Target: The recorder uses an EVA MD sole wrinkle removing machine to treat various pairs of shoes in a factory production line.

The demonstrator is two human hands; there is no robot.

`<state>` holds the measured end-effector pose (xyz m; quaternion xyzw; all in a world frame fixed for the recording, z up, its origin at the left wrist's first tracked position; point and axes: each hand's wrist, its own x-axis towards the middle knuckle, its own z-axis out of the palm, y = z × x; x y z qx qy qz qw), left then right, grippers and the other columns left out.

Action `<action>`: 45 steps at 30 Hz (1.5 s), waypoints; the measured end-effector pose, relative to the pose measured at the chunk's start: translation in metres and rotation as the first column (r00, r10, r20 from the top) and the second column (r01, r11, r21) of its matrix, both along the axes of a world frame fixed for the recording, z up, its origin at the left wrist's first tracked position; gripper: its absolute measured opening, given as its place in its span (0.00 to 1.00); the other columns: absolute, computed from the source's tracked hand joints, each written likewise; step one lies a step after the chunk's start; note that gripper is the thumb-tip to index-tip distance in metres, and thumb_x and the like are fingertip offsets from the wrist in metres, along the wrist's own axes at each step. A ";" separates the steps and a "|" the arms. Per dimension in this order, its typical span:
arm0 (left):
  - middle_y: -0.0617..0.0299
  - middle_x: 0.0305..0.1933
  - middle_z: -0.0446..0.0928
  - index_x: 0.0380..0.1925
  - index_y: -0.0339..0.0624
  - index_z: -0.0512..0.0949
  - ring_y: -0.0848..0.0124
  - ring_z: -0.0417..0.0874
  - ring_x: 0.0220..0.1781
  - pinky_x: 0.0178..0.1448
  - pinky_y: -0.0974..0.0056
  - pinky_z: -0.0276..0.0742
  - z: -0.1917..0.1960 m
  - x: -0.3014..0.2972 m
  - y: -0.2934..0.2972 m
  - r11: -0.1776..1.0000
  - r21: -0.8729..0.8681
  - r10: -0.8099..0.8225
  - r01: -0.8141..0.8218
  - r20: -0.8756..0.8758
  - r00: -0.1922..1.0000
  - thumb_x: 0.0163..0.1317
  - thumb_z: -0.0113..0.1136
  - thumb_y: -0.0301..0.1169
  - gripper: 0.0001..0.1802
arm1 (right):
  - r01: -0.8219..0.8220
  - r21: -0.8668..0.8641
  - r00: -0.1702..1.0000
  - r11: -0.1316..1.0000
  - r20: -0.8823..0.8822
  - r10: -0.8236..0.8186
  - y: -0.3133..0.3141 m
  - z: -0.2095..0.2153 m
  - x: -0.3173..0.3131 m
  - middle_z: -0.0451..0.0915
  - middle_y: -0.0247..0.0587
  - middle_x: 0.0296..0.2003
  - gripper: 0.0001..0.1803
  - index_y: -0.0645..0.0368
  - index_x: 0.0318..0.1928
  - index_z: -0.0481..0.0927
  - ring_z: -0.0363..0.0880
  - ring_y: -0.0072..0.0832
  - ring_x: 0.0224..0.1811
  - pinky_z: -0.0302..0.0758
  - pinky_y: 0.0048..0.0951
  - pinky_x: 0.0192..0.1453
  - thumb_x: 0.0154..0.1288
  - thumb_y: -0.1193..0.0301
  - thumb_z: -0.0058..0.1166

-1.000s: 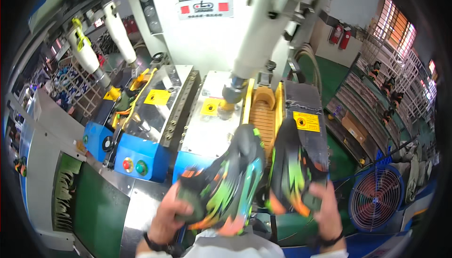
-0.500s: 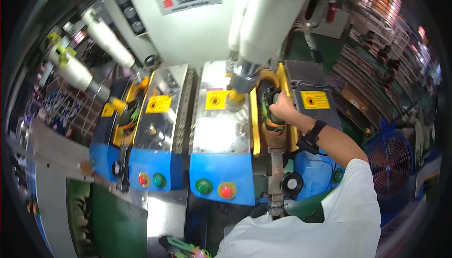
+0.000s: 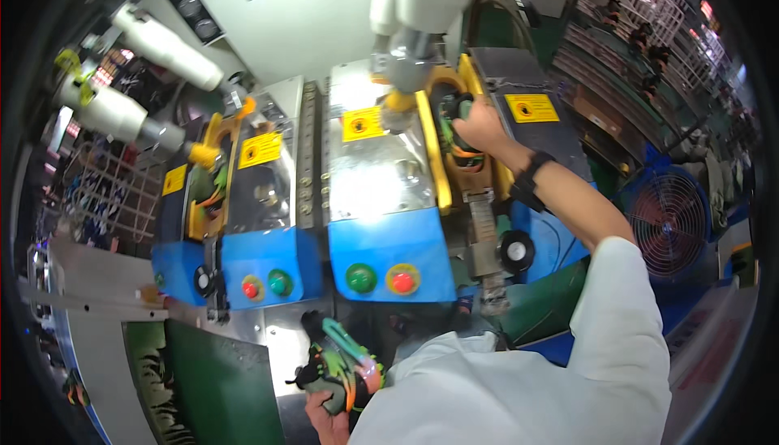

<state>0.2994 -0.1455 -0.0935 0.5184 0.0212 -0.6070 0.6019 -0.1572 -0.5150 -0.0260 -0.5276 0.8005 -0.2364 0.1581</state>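
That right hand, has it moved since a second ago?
Yes. The right hand has gone from low near the body up to the machine's yellow cradle, pressing a shoe into it. The camera has tilted too.

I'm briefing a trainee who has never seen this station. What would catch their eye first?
Probably the right hand, reaching up into the yellow-framed slot of the blue press and pressing a green-and-black shoe into it. Next, the red and green buttons on the machine fronts, and the second multicoloured shoe gripped in the left hand at the bottom.
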 end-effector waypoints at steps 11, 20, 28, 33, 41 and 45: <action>0.51 0.54 0.75 0.57 0.39 0.68 0.53 0.76 0.57 0.65 0.50 0.72 0.019 0.036 0.002 0.941 0.087 -0.322 0.326 -0.060 0.945 0.46 0.51 0.24 0.32 | -0.744 0.034 0.576 0.667 -0.472 0.667 0.146 -0.045 0.266 0.52 0.68 0.69 0.38 0.70 0.63 0.64 0.48 0.55 0.74 0.50 0.65 0.69 0.60 0.55 0.54; 0.55 0.36 0.74 0.40 0.39 0.72 0.62 0.80 0.41 0.49 0.57 0.79 -0.007 0.030 0.074 0.984 -0.156 0.119 -0.084 0.230 0.966 0.46 0.53 0.23 0.17 | -0.806 -0.460 0.383 0.372 0.072 0.921 0.255 -0.064 0.289 0.65 0.56 0.64 0.26 0.65 0.58 0.70 0.64 0.49 0.67 0.57 0.54 0.71 0.62 0.65 0.57; 0.57 0.48 0.71 0.55 0.42 0.65 0.62 0.75 0.51 0.57 0.58 0.73 -0.069 0.049 0.116 0.929 0.088 0.181 -0.358 0.737 0.651 0.38 0.61 0.20 0.37 | -0.972 -0.235 -0.100 0.028 0.518 0.849 0.336 -0.112 0.291 0.80 0.57 0.46 0.19 0.65 0.53 0.74 0.81 0.50 0.47 0.78 0.40 0.52 0.61 0.71 0.56; 0.48 0.55 0.71 0.61 0.39 0.61 0.57 0.70 0.62 0.67 0.59 0.64 -0.163 0.117 0.094 0.953 0.070 0.087 -0.296 0.869 0.486 0.41 0.64 0.28 0.42 | -0.983 -0.146 -0.163 -0.115 0.382 0.910 0.324 -0.090 0.354 0.81 0.57 0.44 0.17 0.65 0.50 0.77 0.81 0.51 0.46 0.78 0.40 0.51 0.61 0.70 0.56; 0.47 0.69 0.60 0.61 0.41 0.67 0.52 0.58 0.73 0.73 0.52 0.57 -0.208 0.212 0.120 0.978 -0.177 0.002 0.113 0.547 0.837 0.54 0.65 0.35 0.33 | -0.909 -0.114 0.311 0.400 0.455 0.835 0.316 -0.102 0.454 0.83 0.45 0.40 0.15 0.67 0.47 0.79 0.83 0.29 0.42 0.78 0.29 0.49 0.59 0.75 0.58; 0.42 0.58 0.72 0.58 0.34 0.68 0.48 0.71 0.63 0.66 0.51 0.67 -0.202 0.340 0.178 0.975 0.144 -0.088 -0.167 0.949 0.304 0.54 0.58 0.29 0.29 | -0.939 -0.283 0.081 0.193 0.363 0.928 0.311 -0.061 0.617 0.81 0.48 0.49 0.19 0.64 0.52 0.76 0.81 0.33 0.51 0.77 0.32 0.56 0.60 0.77 0.58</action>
